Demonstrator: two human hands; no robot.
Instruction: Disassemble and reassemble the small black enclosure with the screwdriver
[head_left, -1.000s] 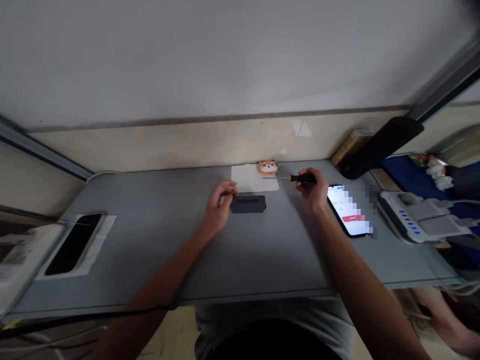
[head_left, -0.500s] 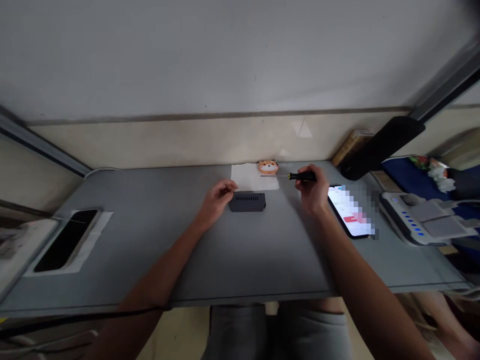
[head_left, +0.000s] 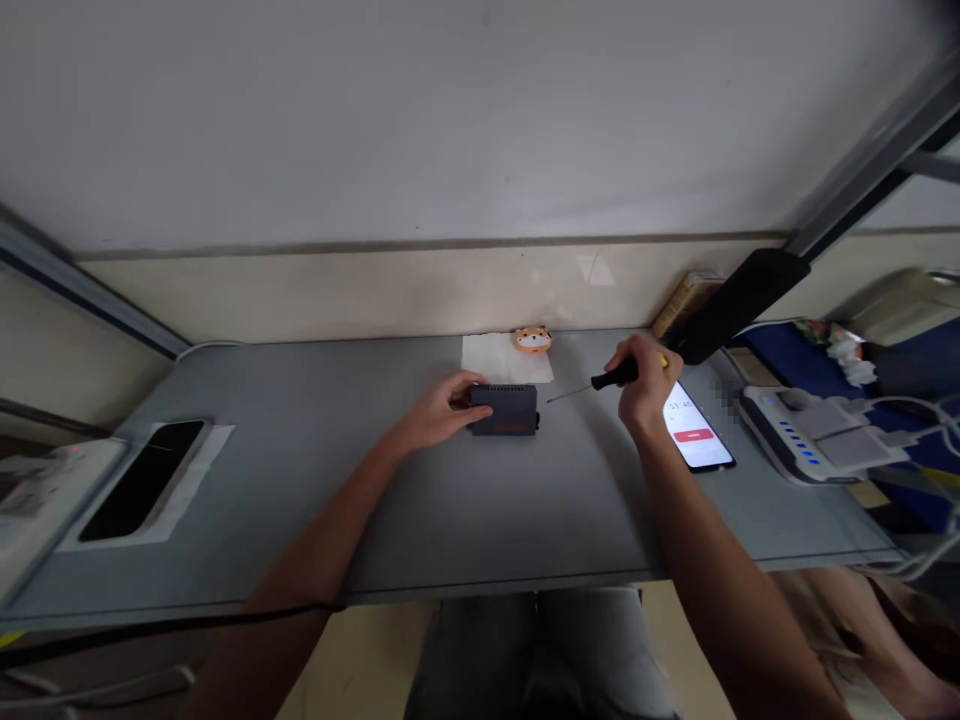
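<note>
A small dark box (head_left: 505, 409) lies flat on the grey table (head_left: 480, 510), a little past its middle. My left hand (head_left: 439, 410) rests against the box's left end, fingers curled round its edge. To the right, my right hand (head_left: 641, 385) is closed on the black handle of a thin screwdriver (head_left: 600, 382). Its metal shaft slants down and left, and the tip hangs just right of the box without touching it.
A white paper (head_left: 502, 358) with a small orange bear figure (head_left: 533, 340) lies behind the box. A lit phone (head_left: 697, 430) sits right of my right hand, a white device with blue lights (head_left: 795, 435) beyond it. A dark phone on paper (head_left: 142, 480) lies far left.
My left hand closed onto the box's left end and turned it top side up. My right hand swung the screwdriver from lying level near the bear figure to pointing down-left at the box.
</note>
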